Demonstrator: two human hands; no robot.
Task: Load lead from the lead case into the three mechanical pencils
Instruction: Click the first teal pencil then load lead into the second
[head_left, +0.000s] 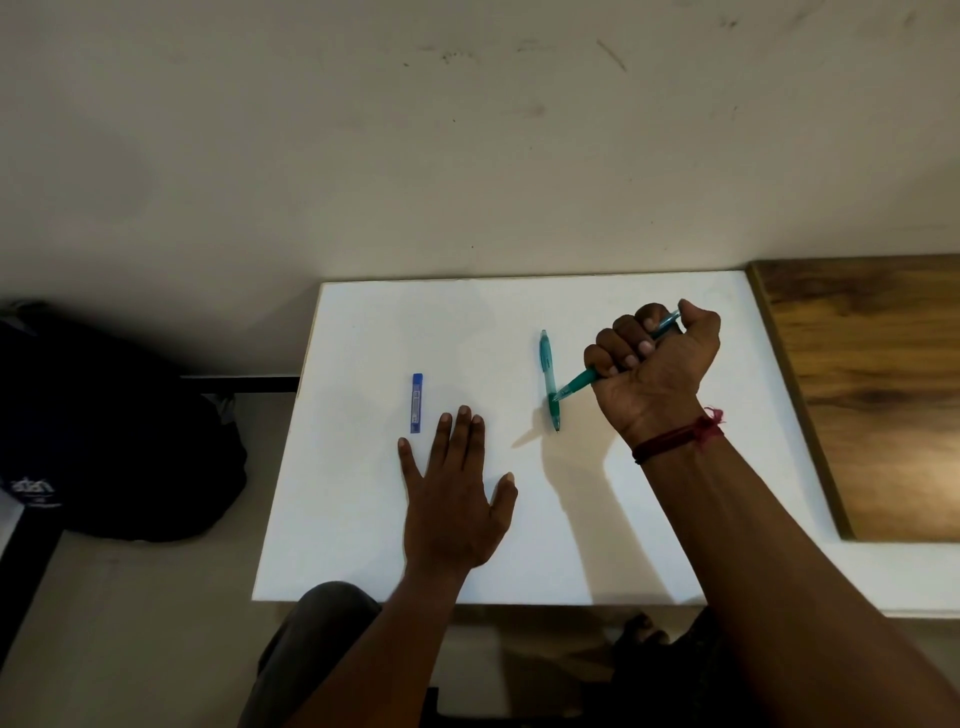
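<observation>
A blue lead case (416, 402) lies upright on the white table (363, 519), left of centre. One teal mechanical pencil (549, 379) lies on the table, tip toward me. My right hand (654, 364) is fisted around a second teal pencil (576, 385), held slanted with its tip down-left, touching or just over the lying pencil. I cannot tell whether the fist holds more than one pencil. My left hand (452, 499) rests flat on the table, fingers spread, its fingertips just right of the lead case's near end.
A wooden board (872, 395) adjoins the table on the right. A dark bag (114, 441) sits on the floor at the left. A plain wall rises behind the table. My knees show below the near table edge.
</observation>
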